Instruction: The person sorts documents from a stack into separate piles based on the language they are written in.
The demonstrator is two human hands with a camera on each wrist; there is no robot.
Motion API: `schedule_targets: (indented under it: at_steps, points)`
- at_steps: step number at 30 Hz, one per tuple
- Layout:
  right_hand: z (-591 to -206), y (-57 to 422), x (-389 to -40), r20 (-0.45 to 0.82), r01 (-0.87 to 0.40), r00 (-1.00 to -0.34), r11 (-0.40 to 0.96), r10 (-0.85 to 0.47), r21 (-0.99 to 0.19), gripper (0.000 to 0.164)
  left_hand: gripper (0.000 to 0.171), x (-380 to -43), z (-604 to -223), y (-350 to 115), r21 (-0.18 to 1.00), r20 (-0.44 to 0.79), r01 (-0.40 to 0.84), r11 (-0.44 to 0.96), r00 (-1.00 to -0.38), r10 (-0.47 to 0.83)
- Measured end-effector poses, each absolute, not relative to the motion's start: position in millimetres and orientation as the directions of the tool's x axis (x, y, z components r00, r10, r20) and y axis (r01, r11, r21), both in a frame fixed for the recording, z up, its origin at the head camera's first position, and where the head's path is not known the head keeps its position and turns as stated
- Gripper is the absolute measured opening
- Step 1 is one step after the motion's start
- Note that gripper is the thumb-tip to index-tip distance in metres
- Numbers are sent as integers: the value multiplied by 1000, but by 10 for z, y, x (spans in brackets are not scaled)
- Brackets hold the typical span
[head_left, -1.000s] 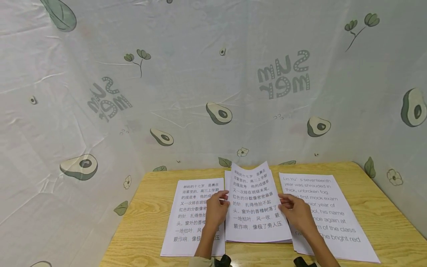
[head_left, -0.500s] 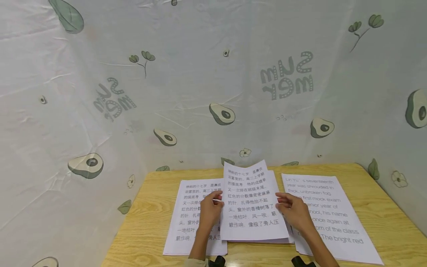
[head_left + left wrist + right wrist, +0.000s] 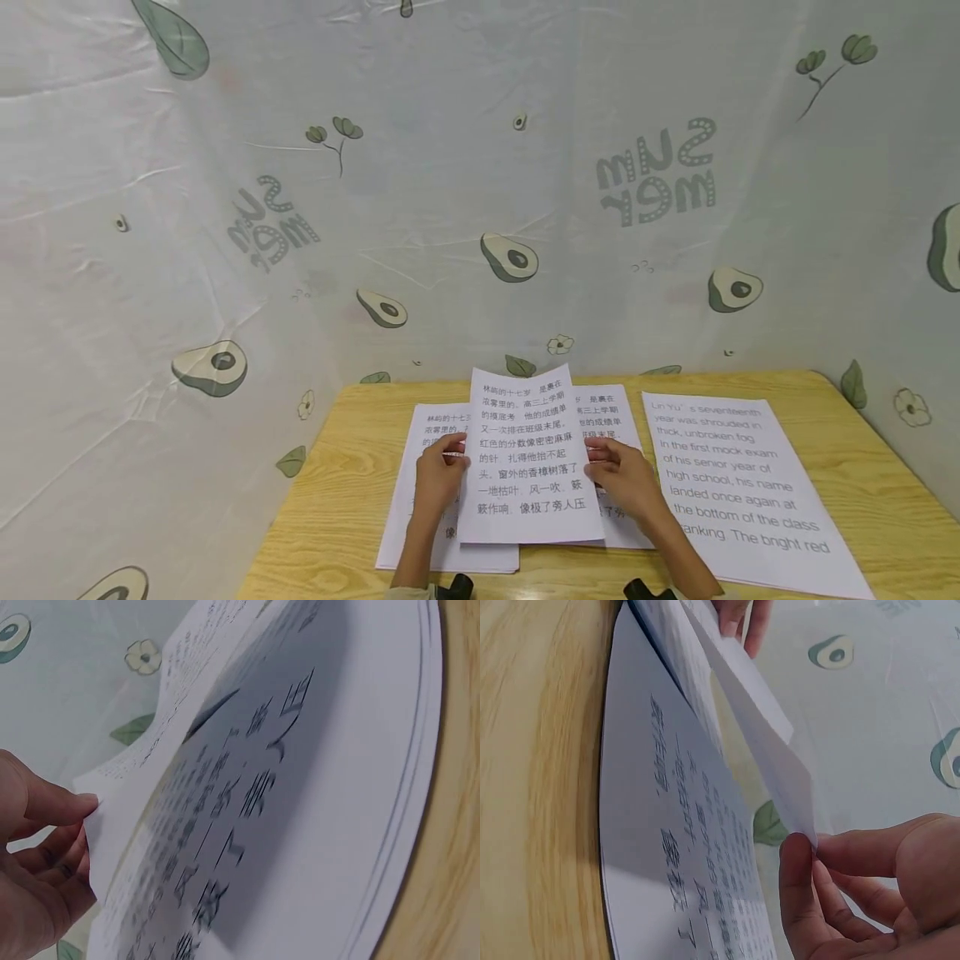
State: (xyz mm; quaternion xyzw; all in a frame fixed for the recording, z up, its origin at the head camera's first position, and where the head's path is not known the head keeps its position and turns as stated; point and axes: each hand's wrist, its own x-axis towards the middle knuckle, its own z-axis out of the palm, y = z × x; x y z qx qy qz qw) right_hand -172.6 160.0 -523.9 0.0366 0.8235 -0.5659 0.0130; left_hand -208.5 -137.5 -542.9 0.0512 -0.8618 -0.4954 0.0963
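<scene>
A printed sheet of paper [image 3: 528,467] is held up between both hands, its top edge curved. My left hand [image 3: 441,475] pinches its left edge, and in the left wrist view the thumb [image 3: 86,804] presses on the paper's side. On the right edge my right hand [image 3: 622,475] pinches the sheet, thumb against fingers [image 3: 799,862] in the right wrist view. Beneath it to the left lies a stack of similar pages [image 3: 397,533], partly covered. Behind its right side lies the middle stack [image 3: 626,533], also partly covered.
A stack of pages with English print [image 3: 757,492] lies on the right of the wooden table [image 3: 315,467]. A pale cloth with avocado and leaf pictures [image 3: 450,167] hangs behind the table and along its left side.
The sheet has moved left with both hands, from over the middle stack to partly over the left stack. More of the middle stack and the English pages now shows.
</scene>
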Motion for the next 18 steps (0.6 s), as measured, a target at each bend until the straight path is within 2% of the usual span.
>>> schedule_targets:
  at_steps: [8, 18]
  points:
    - [-5261, 1283, -1723, -69, 74, -997, 256, 28, -964, 44, 40, -2081, -5451, -1741, 882, 112, 10, 471, -975, -190]
    - [-5371, 958, -1716, -77, 77, -997, 190, 5, -979, 46, 39, -2055, -5479, -2067, 885, 79, -20, 464, -978, -192]
